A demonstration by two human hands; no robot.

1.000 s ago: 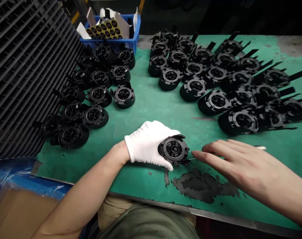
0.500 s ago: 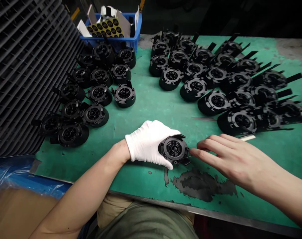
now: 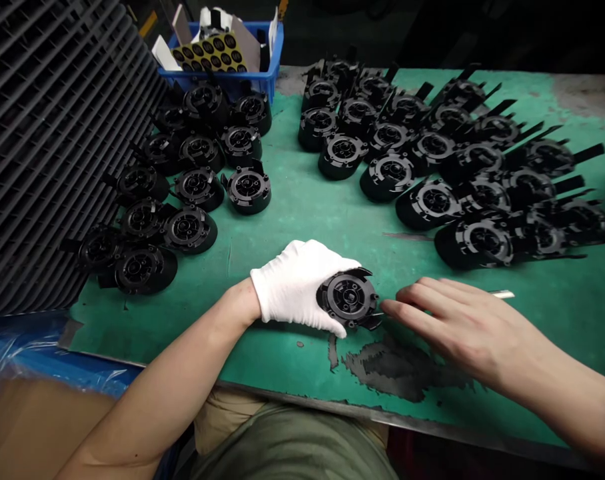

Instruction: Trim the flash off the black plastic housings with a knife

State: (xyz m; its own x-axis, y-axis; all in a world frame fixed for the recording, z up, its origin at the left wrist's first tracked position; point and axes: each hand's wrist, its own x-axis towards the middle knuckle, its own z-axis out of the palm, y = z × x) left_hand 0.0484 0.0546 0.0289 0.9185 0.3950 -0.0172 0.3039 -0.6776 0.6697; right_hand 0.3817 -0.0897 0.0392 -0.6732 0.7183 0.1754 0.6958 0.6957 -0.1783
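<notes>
Your white-gloved left hand (image 3: 300, 287) grips a round black plastic housing (image 3: 351, 297) over the worn green tabletop (image 3: 302, 217); your bare right hand (image 3: 455, 320) grasps a slim, pale-ended tool (image 3: 505, 294), tip at the housing's rim. Beyond stand similar black housings (image 3: 341, 157).

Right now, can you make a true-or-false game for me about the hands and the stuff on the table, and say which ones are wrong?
1. The left hand wears a white glove. True.
2. The right hand wears a white glove too. False: the right hand is bare.
3. The left hand grips a round black housing. True.
4. The right hand holds a thin tool. True.
5. The yellow sticker sheet is under the left hand. False: the yellow sticker sheet is in the blue bin.
6. The tabletop is red. False: the tabletop is green.
</notes>
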